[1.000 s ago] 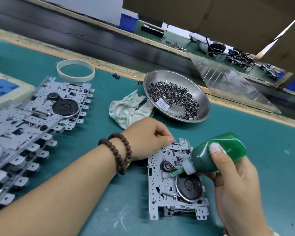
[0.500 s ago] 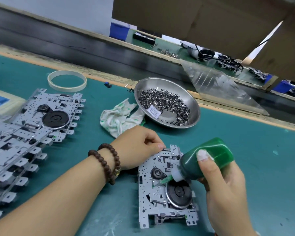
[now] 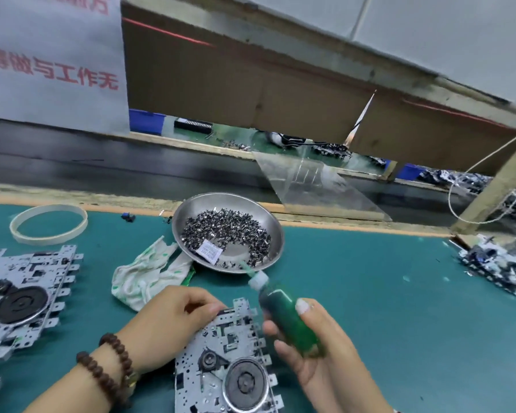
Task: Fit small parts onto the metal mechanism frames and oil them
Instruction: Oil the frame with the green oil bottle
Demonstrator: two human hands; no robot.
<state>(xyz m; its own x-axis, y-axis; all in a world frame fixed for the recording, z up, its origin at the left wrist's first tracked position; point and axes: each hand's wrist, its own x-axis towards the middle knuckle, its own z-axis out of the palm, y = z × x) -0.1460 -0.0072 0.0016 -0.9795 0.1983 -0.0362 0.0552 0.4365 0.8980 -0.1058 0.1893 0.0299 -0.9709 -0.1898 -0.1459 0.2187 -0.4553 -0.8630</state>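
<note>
Resting on the green desk [image 3: 370,293], the metal frame [image 3: 227,362] lies under the left hand [image 3: 167,326], whose curled fingers [image 3: 209,308] pinch its far edge. Right hand [image 3: 319,356] grips the green oil bottle [image 3: 286,317], nozzle raised toward the steel bowl [image 3: 276,234] of small parts [image 3: 227,231].

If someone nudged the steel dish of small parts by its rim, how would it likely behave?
The steel dish looks shallow and smooth, so it would probably slide easily on the green mat. The small parts heaped loose inside would likely shift or spill if it tilted. Their mass probably makes it heavier than it looks.
</note>
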